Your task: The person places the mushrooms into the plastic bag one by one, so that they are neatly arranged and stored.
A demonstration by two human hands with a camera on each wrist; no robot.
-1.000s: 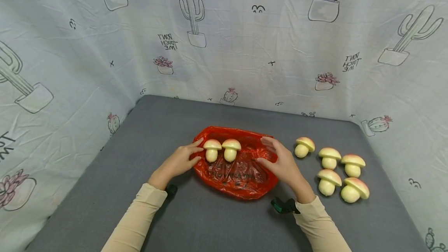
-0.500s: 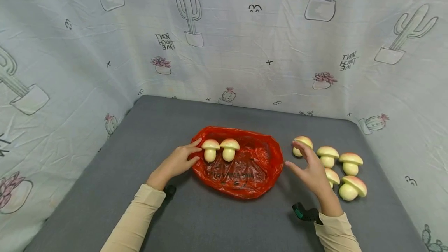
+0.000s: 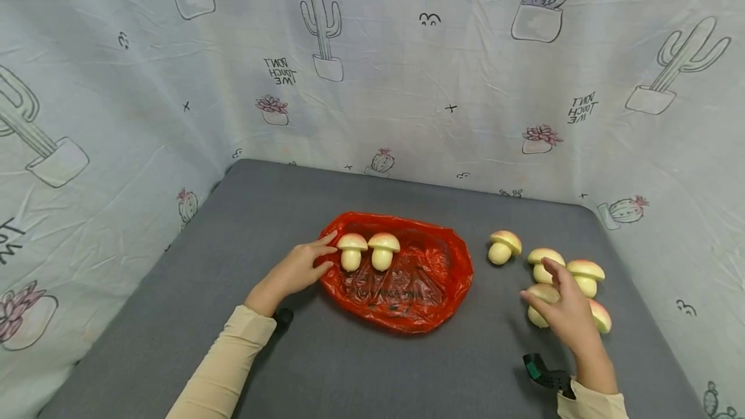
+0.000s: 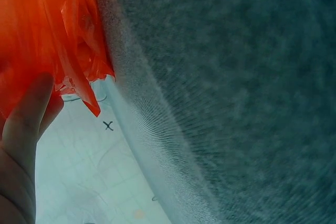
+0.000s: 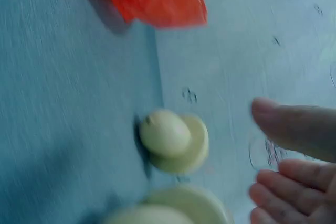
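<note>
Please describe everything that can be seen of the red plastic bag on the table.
The red plastic bag is thin, glossy and crinkled, slightly see-through in the middle with some dark print. It lies flat and spread open on the grey table, roughly oval, with its rim bunched up. Two toy mushrooms with pale stems and reddish-yellow caps stand upright side by side in its far left part. The left hand touches the bag's left edge; whether it pinches the film is unclear. The right hand is well apart from it.

counter point(image 3: 361, 374): grey felt-like surface, spread beneath the fingers
backdrop cloth point(image 3: 407, 83): pale sheet printed with cactus drawings, hung beyond the fingers and round both sides of the counter
</note>
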